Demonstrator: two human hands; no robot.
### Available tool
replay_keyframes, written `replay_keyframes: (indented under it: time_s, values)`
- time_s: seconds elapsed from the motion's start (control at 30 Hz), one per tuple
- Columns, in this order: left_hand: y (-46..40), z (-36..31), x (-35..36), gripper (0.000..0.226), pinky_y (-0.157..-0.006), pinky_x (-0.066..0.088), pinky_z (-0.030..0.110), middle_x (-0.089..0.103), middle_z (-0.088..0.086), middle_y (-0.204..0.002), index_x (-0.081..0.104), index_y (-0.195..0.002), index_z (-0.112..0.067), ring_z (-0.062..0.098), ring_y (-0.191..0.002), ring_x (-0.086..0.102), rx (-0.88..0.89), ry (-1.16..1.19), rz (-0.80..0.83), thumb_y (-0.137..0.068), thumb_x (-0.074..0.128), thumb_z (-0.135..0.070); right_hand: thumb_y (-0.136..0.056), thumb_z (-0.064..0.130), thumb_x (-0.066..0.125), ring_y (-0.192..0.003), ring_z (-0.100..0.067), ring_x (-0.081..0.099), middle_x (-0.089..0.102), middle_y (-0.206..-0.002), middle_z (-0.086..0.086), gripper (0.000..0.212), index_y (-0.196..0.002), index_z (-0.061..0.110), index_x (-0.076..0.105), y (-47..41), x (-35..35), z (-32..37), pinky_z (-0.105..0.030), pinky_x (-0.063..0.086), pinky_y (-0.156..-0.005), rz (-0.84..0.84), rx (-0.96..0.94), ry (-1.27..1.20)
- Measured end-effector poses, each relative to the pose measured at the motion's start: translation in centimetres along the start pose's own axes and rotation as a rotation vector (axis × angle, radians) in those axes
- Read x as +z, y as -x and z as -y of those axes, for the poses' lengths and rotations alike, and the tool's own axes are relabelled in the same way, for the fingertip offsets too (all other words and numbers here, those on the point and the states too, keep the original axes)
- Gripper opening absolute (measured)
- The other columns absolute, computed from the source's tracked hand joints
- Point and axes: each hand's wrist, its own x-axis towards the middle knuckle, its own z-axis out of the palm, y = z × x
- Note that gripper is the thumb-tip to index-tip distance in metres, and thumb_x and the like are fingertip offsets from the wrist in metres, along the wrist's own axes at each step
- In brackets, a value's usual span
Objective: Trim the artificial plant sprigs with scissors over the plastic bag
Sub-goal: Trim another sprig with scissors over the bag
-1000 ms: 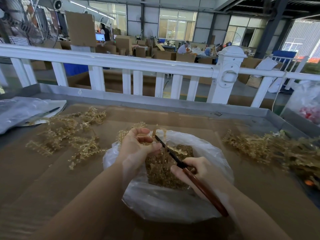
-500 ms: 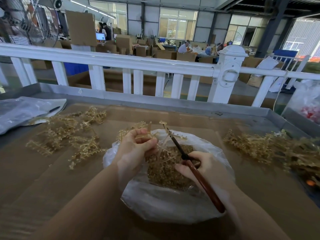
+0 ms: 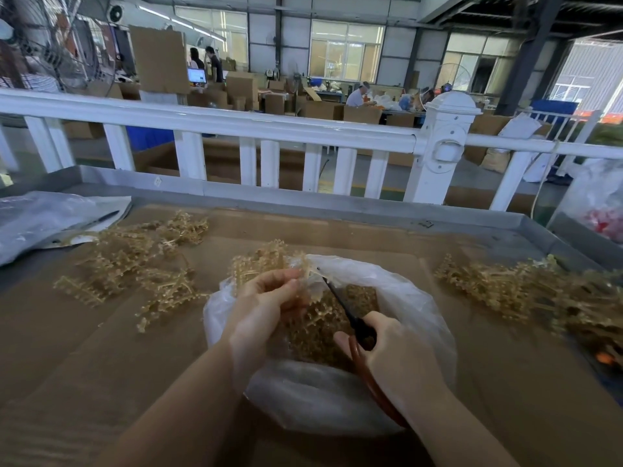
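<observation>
The left hand (image 3: 266,298) is pinching a tan artificial sprig (image 3: 259,261) between thumb and curled fingers, holding it at the far left rim of the plastic bag (image 3: 414,298), with the sprig's branches fanning out above the knuckles. The right hand (image 3: 387,352) is gripping the scissors (image 3: 347,315), its fingers wrapped around the reddish-brown handles that are running back under the palm and wrist, while the dark blades are pointing up and to the left, their tip lying just beside the stem near the left thumb; whether the blades are parted or closed is too fine to tell. The bag is sitting open on the brown cardboard sheet (image 3: 101,365) covering the desk (image 3: 539,237), and a heap of tan cuttings (image 3: 313,328) is lying inside it beneath both hands. A loose pile of sprigs (image 3: 135,264) is lying on the cardboard to the left of the bag, and a second pile (image 3: 526,291) is lying to the right, both apart from it. A grey plastic sheet (image 3: 43,217) is resting at the desk's far left corner. Beyond the desk a white railing (image 3: 269,126) is running across, with cardboard boxes (image 3: 242,89) and people working further back in the hall.
</observation>
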Motion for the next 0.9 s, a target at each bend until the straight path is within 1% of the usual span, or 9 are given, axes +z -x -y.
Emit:
replay_keyframes:
  time_s: [0.1,0.2,0.3,0.43,0.57,0.7,0.8,0.83,0.9]
  values:
    - [0.2,1.3,-0.7,0.036,-0.081,0.056,0.036,0.073,0.011,-0.097,0.071,-0.096,-0.016,0.024,-0.092,0.070,0.003,-0.100,0.021,-0.062,0.080,-0.008,-0.085,0.061,0.055,-0.067,-0.001,0.052,0.053,-0.070,0.017,0.026,-0.087,0.036,0.051,0.4,0.7,-0.1,-0.007,0.033,-0.054,-0.047,-0.009,0.052]
    - [0.4,2.0,-0.9,0.032,-0.089,0.052,0.039,0.072,0.009,-0.099,0.070,-0.093,-0.019,0.026,-0.101,0.066,0.091,-0.195,-0.005,-0.068,0.079,-0.001,-0.083,0.062,0.057,-0.072,-0.003,0.056,0.059,-0.074,0.014,0.031,-0.092,0.033,0.056,0.8,1.4,-0.1,-0.010,0.037,-0.059,-0.098,-0.025,0.090]
    - [0.7,2.2,-1.1,0.033,-0.089,0.051,0.034,0.071,0.005,-0.097,0.067,-0.096,-0.018,0.020,-0.099,0.066,0.184,-0.281,0.005,-0.071,0.077,0.000,-0.082,0.063,0.056,-0.083,-0.007,0.062,0.066,-0.085,0.010,0.036,-0.099,0.031,0.058,1.1,2.1,-0.2,-0.017,0.043,-0.070,-0.132,-0.034,0.126]
    - [1.0,2.4,-1.1,0.032,-0.080,0.052,0.027,0.068,0.006,-0.085,0.056,-0.097,-0.016,0.016,-0.085,0.065,0.245,-0.263,-0.010,-0.076,0.072,0.002,-0.083,0.064,0.053,-0.087,-0.010,0.062,0.067,-0.091,0.010,0.038,-0.104,0.032,0.056,1.4,2.7,-0.4,-0.022,0.047,-0.075,-0.163,-0.039,0.147]
    - [0.9,2.7,-1.3,0.032,-0.085,0.053,0.039,0.067,0.011,-0.084,0.056,-0.096,-0.018,0.019,-0.082,0.065,0.243,-0.205,0.008,-0.076,0.071,0.003,-0.084,0.065,0.050,-0.091,-0.012,0.062,0.066,-0.096,0.009,0.040,-0.109,0.032,0.053,1.4,2.9,-0.5,-0.026,0.047,-0.076,-0.162,-0.036,0.176]
    - [0.7,2.8,-1.8,0.036,-0.090,0.051,0.046,0.069,0.003,-0.081,0.058,-0.098,-0.020,0.023,-0.089,0.064,0.207,-0.111,0.038,-0.074,0.072,0.003,-0.083,0.065,0.052,-0.090,-0.010,0.062,0.066,-0.095,0.011,0.040,-0.106,0.033,0.056,1.6,2.4,-0.2,-0.022,0.045,-0.073,-0.151,-0.042,0.152]
    - [0.5,3.0,-2.1,0.038,-0.084,0.052,0.038,0.070,-0.003,-0.078,0.057,-0.099,-0.021,0.015,-0.084,0.066,0.216,-0.115,0.056,-0.072,0.072,0.001,-0.082,0.064,0.055,-0.076,-0.003,0.056,0.061,-0.080,0.016,0.034,-0.098,0.034,0.057,1.6,1.3,-0.1,-0.014,0.040,-0.061,-0.106,-0.052,0.089]
    - [0.5,3.0,-2.1,0.038,-0.081,0.053,0.033,0.069,-0.004,-0.077,0.057,-0.100,-0.021,0.012,-0.082,0.066,0.218,-0.113,0.060,-0.072,0.071,0.001,-0.082,0.063,0.056,-0.074,-0.003,0.054,0.059,-0.077,0.016,0.033,-0.095,0.033,0.058,1.6,0.9,-0.1,-0.013,0.039,-0.061,-0.079,-0.051,0.057]
    - [0.4,3.1,-2.1,0.038,-0.075,0.053,0.024,0.069,-0.006,-0.076,0.056,-0.102,-0.021,0.008,-0.079,0.066,0.223,-0.107,0.059,-0.075,0.070,0.003,-0.082,0.061,0.058,-0.076,-0.003,0.057,0.061,-0.078,0.013,0.031,-0.093,0.032,0.059,1.6,0.1,-0.1,-0.017,0.045,-0.067,-0.008,-0.051,0.002]
